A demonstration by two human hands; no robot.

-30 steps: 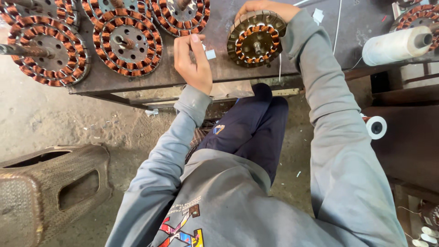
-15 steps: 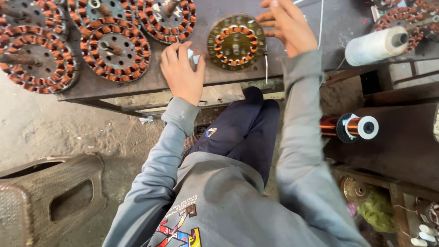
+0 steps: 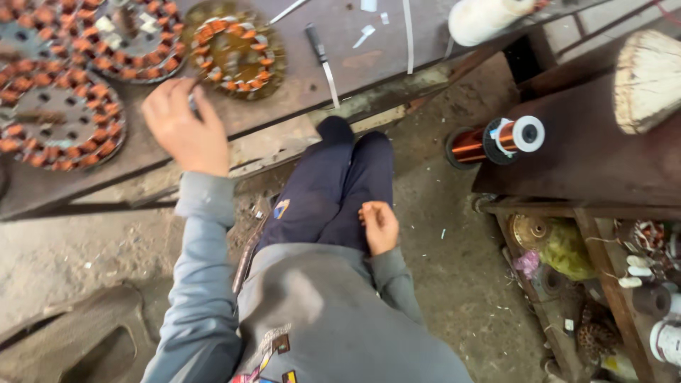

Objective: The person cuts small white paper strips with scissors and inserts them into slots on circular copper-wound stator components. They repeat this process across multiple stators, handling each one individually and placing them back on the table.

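No packages, labels, signs or screens.
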